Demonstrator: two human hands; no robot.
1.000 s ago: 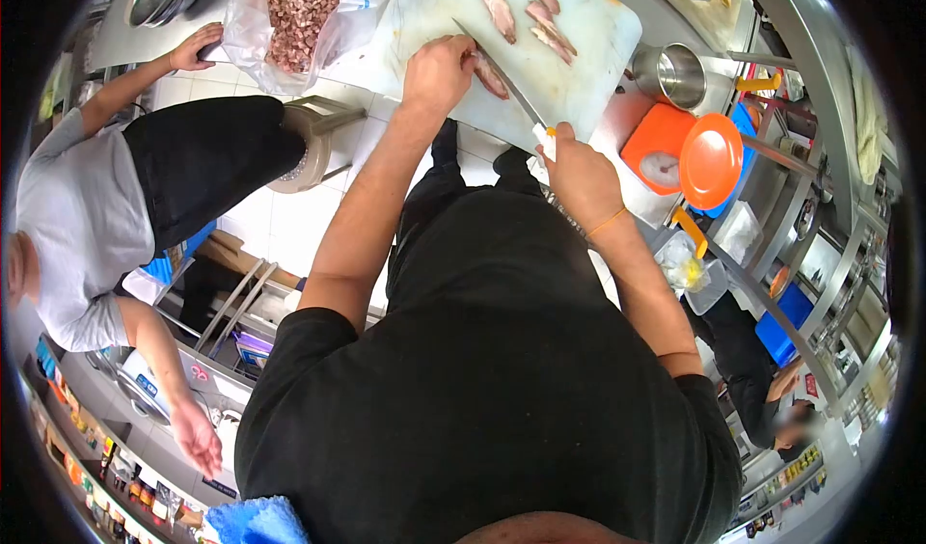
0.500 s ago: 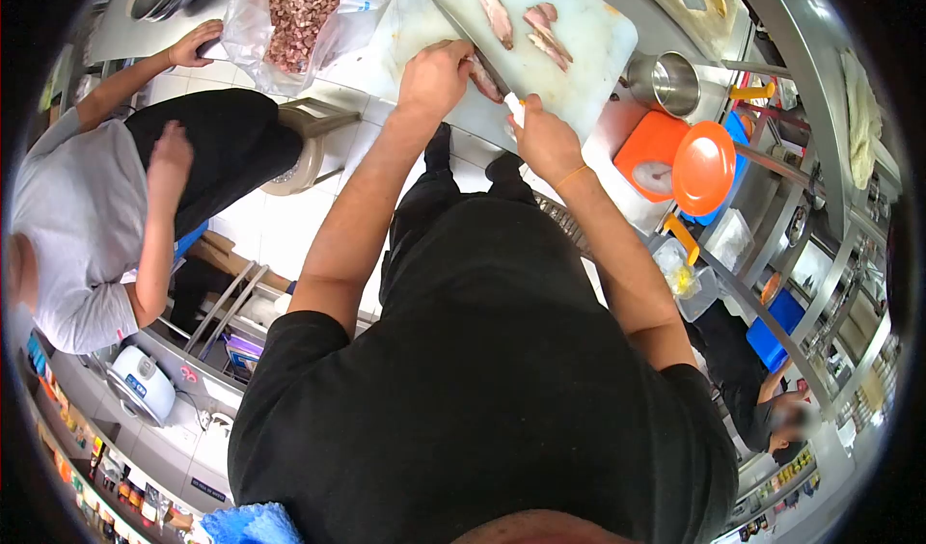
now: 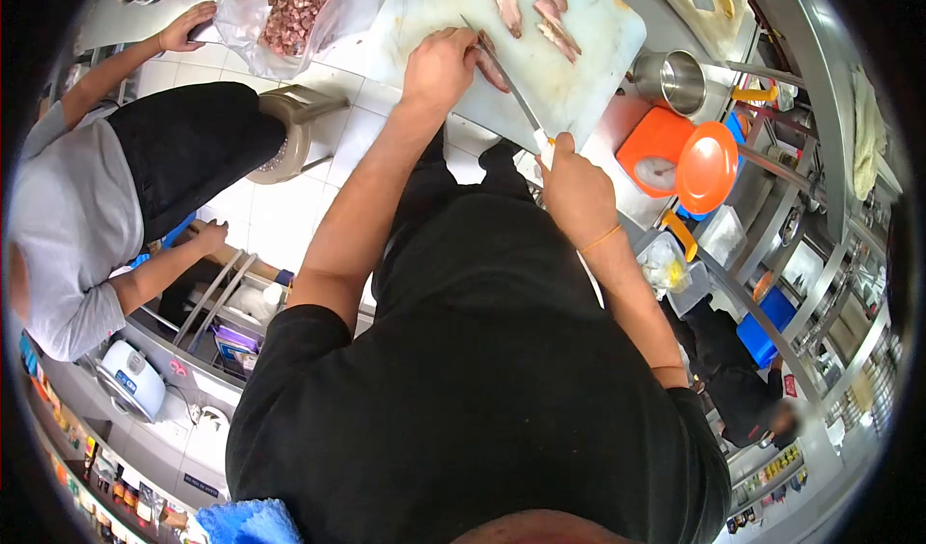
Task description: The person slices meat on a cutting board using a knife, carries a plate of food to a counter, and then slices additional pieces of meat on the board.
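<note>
My left hand (image 3: 440, 68) is curled over a strip of raw meat (image 3: 492, 69), pinning it to the white cutting board (image 3: 598, 62). In my right hand (image 3: 579, 192) is the white handle of a long knife (image 3: 523, 103). Its blade slants up and left, right beside the meat strip and near my left fingertips. Farther up the board lie a pale cut piece of meat (image 3: 503, 8) and a small group of cut pieces (image 3: 557, 28). My left fingers partly hide the near strip.
A plastic bag of diced meat (image 3: 301, 9) lies left of the board, near a seated co-worker's hand (image 3: 188, 26). To the right are a steel pot (image 3: 669, 82), an orange scale (image 3: 648, 153) and an orange plate (image 3: 705, 168). Another person (image 3: 738, 390) is at lower right.
My right hand has drawn the knife back, down and to the right. My left hand stays on the meat. The seated co-worker's nearer arm has dropped lower.
</note>
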